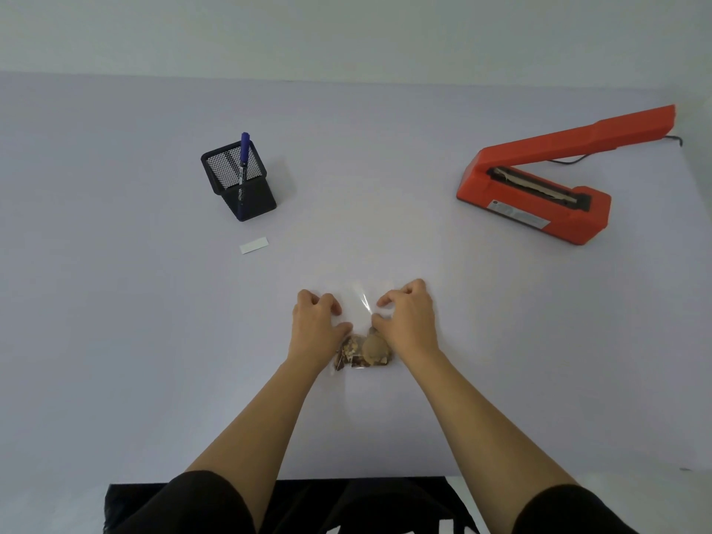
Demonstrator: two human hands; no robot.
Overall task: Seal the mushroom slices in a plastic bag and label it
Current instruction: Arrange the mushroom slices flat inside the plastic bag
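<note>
A clear plastic bag lies on the white table in front of me, with brown mushroom slices gathered in its near end. My left hand grips the bag's left side with curled fingers. My right hand pinches its right side, thumb and fingers closed on the film. The bag's empty upper part stretches between both hands and glints. A small white label lies flat to the far left. An orange heat sealer sits at the far right with its arm raised.
A black mesh pen holder stands at the far left with a blue marker upright in it. The sealer's black cord trails behind it. The table's near edge runs just above my dark clothing.
</note>
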